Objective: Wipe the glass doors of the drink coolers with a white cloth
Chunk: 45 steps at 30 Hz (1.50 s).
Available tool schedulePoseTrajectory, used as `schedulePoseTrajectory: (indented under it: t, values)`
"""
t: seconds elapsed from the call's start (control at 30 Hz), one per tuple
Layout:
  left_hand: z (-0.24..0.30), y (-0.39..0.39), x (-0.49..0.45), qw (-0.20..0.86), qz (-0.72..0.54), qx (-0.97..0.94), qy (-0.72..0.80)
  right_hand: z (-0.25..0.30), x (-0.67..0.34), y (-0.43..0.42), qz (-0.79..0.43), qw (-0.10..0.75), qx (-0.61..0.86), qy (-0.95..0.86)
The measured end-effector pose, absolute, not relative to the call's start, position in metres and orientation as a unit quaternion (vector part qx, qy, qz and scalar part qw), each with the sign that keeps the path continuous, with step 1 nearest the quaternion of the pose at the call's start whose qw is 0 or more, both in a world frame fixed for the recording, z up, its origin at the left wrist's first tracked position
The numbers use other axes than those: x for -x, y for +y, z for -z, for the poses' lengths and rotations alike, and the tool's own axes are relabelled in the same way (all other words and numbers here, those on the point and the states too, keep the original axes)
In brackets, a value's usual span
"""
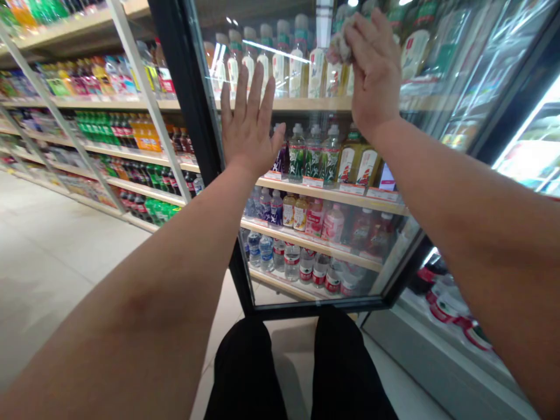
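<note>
Here, up top, the left hand (247, 119) spreads flat, maybe steadying the glass door (186, 76), while the right hand (377, 73) grips a cloth (339, 48).

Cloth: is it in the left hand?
No, the cloth is in the right hand, while the left hand is spread open.

Cloth (340, 44): showing pale grey with a pinkish patch, crumpling into a small wad, bunching at the right hand's (377, 73) fingers, high up on the pane. Glass door (308, 114): clear, black-framed, standing upright, catching streaks of light; left hand (248, 122) spreading flat toward its left edge.
</note>
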<state>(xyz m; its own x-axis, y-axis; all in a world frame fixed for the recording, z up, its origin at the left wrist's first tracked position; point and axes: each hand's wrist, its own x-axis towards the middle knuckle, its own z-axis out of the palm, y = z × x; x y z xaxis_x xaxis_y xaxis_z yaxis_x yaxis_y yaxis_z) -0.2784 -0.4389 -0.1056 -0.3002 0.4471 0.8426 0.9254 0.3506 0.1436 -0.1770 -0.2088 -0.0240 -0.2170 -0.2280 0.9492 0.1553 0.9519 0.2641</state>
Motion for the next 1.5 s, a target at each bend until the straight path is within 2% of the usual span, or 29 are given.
schedulePoseTrajectory:
  t: [0.1,0.3,0.47,0.63,0.73,0.83,0.93,1.03,1.2,1.37,1.5]
  values:
    - [0.106,-0.438,0.279,0.364,0.330,0.468,-0.734,0.029,0.180,-0.213,0.133,0.634,-0.016,-0.762]
    - [0.106,-0.438,0.281,0.350,0.333,0.471,-0.739,0.022,0.180,-0.216,0.139,0.592,-0.024,-0.793]
    - [0.105,-0.439,0.278,0.355,0.329,0.466,-0.741,0.026,0.185,-0.216,0.128,0.629,-0.029,-0.766]
    - [0.105,-0.441,0.276,0.388,0.311,0.456,-0.738,0.019,0.187,-0.208,0.129,0.603,-0.051,-0.785]
    - [0.105,-0.441,0.278,0.409,0.306,0.455,-0.729,0.017,0.190,-0.207,0.132,0.622,-0.035,-0.771]
    - [0.104,-0.441,0.279,0.382,0.313,0.455,-0.741,0.029,0.190,-0.214,0.136,0.633,-0.051,-0.760]
    - [0.104,-0.441,0.279,0.369,0.315,0.458,-0.745,0.036,0.187,-0.221,0.149,0.612,-0.072,-0.773]
    - [0.105,-0.440,0.279,0.405,0.302,0.451,-0.735,0.031,0.189,-0.223,0.150,0.596,-0.070,-0.786]
    - [0.107,-0.439,0.278,0.418,0.302,0.456,-0.726,0.043,0.195,-0.227,0.143,0.627,-0.061,-0.763]
    - [0.108,-0.437,0.280,0.434,0.283,0.444,-0.731,0.053,0.183,-0.231,0.189,0.555,-0.105,-0.803]
    - [0.108,-0.437,0.282,0.424,0.295,0.450,-0.728,0.042,0.180,-0.229,0.148,0.573,-0.065,-0.803]
